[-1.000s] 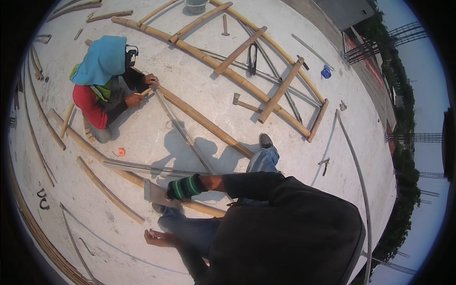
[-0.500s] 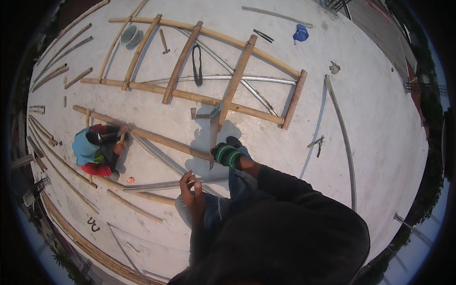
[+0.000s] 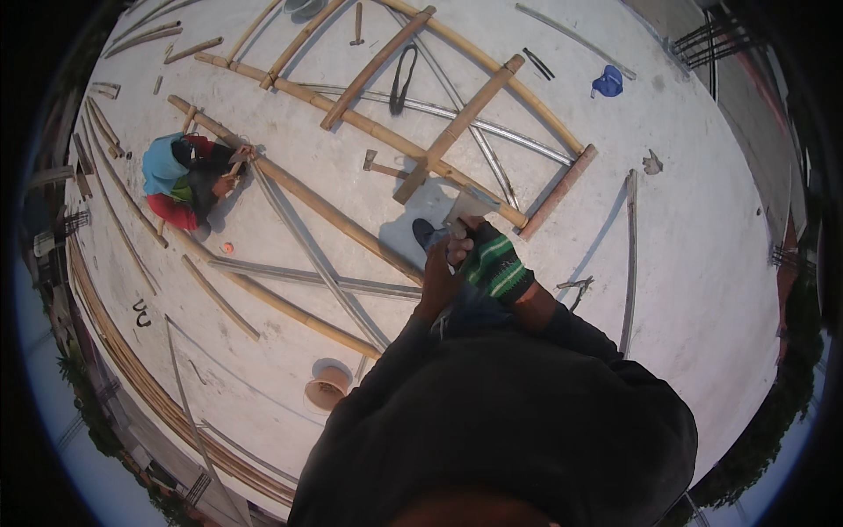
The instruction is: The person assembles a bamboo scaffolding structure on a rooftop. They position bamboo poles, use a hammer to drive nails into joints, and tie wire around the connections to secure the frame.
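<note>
My right hand [image 3: 496, 268], in a green and black striped glove, is closed on a tool with a broad, flat pale blade [image 3: 467, 205]. The blade sticks out beyond my fingers; its handle is hidden, and I cannot tell its exact kind. My bare left hand [image 3: 442, 279] meets the right one, its fingers curled in against the glove; what they pinch is hidden. Just past my hands lies a bamboo ladder-like frame [image 3: 373, 129] with crosspieces. Left of the blade a hatchet [image 3: 386, 167] rests on the concrete. A long bamboo pole [image 3: 338, 215] runs up close to my foot.
A co-worker [image 3: 180, 180] crouches at the left, hands on the pole's far end. Metal channels [image 3: 325, 279] cross below it. A bucket [image 3: 327, 388], a hammer [image 3: 357, 25], a blue cap [image 3: 608, 82] and pliers-like tool [image 3: 575, 290] lie around. Bamboo bundles [image 3: 132, 373] line the left edge.
My right hand has lifted the bladed tool away from the bamboo pole, moving right. My left hand has come up and over to it, its fingers closing. The view has shifted.
</note>
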`<action>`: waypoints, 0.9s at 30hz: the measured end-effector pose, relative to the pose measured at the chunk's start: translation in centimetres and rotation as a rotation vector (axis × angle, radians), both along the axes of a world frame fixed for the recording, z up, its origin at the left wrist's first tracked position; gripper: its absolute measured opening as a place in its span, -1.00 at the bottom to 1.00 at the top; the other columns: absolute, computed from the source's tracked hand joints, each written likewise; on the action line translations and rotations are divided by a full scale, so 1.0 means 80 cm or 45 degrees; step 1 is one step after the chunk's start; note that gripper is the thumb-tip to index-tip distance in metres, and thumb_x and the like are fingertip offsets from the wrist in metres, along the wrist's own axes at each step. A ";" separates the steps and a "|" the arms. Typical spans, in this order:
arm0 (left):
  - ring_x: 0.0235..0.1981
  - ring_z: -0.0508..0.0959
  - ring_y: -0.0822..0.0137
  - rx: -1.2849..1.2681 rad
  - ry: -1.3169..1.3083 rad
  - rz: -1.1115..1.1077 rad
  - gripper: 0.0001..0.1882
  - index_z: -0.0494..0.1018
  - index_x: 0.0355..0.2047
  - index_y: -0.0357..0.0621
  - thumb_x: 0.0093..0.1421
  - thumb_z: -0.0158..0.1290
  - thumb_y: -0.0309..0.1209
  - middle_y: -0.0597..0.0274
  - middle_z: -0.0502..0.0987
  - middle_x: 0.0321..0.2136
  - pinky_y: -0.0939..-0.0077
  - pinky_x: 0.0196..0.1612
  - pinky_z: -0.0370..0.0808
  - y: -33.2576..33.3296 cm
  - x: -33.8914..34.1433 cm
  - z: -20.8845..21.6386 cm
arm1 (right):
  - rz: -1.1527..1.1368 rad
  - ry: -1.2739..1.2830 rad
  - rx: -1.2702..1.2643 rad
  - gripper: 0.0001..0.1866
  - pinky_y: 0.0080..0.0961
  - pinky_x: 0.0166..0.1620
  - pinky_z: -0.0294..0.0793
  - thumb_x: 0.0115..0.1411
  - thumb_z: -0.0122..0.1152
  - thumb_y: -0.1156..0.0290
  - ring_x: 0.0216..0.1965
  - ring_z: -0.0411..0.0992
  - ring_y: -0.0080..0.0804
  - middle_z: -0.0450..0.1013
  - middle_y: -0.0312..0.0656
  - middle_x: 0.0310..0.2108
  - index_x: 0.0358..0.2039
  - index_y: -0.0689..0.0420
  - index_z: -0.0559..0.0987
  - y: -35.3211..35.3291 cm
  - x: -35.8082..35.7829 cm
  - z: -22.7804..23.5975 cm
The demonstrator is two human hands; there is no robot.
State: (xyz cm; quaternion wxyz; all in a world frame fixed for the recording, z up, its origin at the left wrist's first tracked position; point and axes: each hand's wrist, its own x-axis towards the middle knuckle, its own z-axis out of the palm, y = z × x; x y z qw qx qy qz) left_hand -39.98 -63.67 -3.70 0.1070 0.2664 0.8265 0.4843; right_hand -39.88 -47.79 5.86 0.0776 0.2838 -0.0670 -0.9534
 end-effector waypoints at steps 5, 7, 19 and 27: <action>-0.12 0.61 0.08 0.430 -0.199 0.296 -0.60 0.46 0.07 -0.37 0.33 0.20 -0.36 -0.11 0.58 -0.07 0.20 -0.03 0.58 0.042 0.076 -0.022 | -0.148 -0.001 -0.384 -0.41 -0.14 -0.14 0.53 0.45 0.15 0.09 -0.30 0.44 -0.20 0.48 0.02 -0.13 0.32 0.23 0.41 -0.027 0.047 0.038; -0.15 0.61 0.09 0.305 -0.235 0.397 -0.64 0.47 0.04 -0.37 0.35 0.17 -0.36 -0.09 0.59 -0.10 0.21 -0.05 0.58 0.044 0.087 -0.016 | -0.071 0.026 -0.137 -0.37 -0.14 -0.15 0.52 0.45 0.12 -0.01 -0.30 0.45 -0.20 0.50 0.04 -0.11 0.29 0.24 0.43 -0.038 0.049 0.064; -0.34 0.61 0.17 0.078 -0.427 0.873 -0.76 0.52 -0.12 -0.37 0.43 0.03 -0.38 0.03 0.62 -0.33 0.26 -0.17 0.60 0.005 0.031 -0.002 | 0.881 0.048 0.568 -0.26 -0.21 -0.32 0.56 0.36 0.13 -0.40 -0.42 0.52 -0.33 0.58 -0.12 -0.25 -0.08 0.13 0.64 -0.047 -0.027 0.117; -0.49 0.64 0.28 0.419 -0.348 1.168 -0.69 0.55 -0.25 -0.38 0.49 -0.06 -0.37 0.09 0.64 -0.48 0.34 -0.32 0.60 -0.082 -0.130 0.091 | 1.066 1.201 3.190 -0.05 -0.07 0.20 0.43 0.02 0.61 -0.07 0.18 0.42 -0.01 0.43 0.05 0.16 0.33 0.10 0.44 0.019 -0.066 0.014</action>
